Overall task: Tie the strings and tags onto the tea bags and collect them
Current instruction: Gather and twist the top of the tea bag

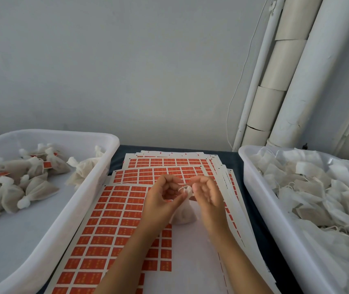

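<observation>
A white tea bag (183,213) stands upright on the sheets of orange tags (114,221) in the middle of the table. My left hand (162,200) pinches its gathered neck from the left. My right hand (206,195) pinches the thin string at the top of the neck from the right, its other fingers loosely spread. The string (182,187) loops over the neck between both hands. Tied tea bags with orange tags (21,177) lie in the left white bin (97,179). Untied flat tea bags with strings (317,187) fill the right white bin (254,187).
Several stacked tag sheets (169,160) fan out toward the back of the dark table. White pipes (286,81) and a thin cable run up the wall at the back right. Part of the top sheet near my forearms has its tags removed.
</observation>
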A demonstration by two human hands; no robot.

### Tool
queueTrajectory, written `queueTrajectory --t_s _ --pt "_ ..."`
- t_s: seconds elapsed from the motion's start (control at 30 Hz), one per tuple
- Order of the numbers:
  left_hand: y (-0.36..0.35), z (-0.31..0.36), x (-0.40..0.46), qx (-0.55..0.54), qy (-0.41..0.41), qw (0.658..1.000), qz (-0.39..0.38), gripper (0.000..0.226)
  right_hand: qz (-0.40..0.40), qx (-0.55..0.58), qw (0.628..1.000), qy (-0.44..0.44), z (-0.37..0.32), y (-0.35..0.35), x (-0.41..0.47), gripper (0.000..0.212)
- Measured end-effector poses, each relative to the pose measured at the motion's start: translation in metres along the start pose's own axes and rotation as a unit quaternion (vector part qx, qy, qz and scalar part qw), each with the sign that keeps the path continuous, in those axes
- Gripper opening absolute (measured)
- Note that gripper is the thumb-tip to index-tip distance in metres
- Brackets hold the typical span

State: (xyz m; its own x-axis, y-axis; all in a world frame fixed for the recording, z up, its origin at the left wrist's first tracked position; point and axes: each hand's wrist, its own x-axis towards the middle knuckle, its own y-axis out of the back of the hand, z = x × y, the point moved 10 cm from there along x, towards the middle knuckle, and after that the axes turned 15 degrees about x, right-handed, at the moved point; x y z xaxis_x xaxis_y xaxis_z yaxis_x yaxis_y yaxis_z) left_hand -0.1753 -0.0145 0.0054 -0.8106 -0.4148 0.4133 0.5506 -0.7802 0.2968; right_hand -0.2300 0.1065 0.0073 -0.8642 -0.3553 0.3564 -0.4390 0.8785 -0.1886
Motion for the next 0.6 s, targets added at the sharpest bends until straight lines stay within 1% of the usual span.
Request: queueTrajectory --t_s 0.07,0.17,0.3,0.37,0.47,0.6 --pt "0.000 -0.003 0.001 0.007 0.009 1.000 0.004 0.029 -0.003 -0.020 1.000 -0.003 0.002 0.001 0.000 0.012" --pt "0.001 -0.005 0.001 0.018 0.015 1.000 0.010 0.030 -0.008 -0.061 0.998 0.018 -0.001 0.002 0.000 0.011" --pt "0.001 -0.006 0.001 0.044 0.017 0.999 0.007 0.029 -0.039 -0.081 0.995 0.037 -0.006 -0.004 0.000 0.013" --pt "0.001 -0.004 0.001 0.073 0.005 0.997 0.002 0.026 -0.059 -0.085 0.994 0.037 -0.006 -0.008 -0.001 0.012" --pt "-0.001 0.001 0.001 0.103 -0.020 0.994 -0.007 0.023 -0.068 -0.087 0.993 0.038 -0.006 -0.008 -0.001 0.010" --pt "0.000 0.002 0.001 0.107 -0.030 0.994 -0.005 0.024 -0.070 -0.145 0.983 0.088 -0.015 -0.011 -0.003 0.011"
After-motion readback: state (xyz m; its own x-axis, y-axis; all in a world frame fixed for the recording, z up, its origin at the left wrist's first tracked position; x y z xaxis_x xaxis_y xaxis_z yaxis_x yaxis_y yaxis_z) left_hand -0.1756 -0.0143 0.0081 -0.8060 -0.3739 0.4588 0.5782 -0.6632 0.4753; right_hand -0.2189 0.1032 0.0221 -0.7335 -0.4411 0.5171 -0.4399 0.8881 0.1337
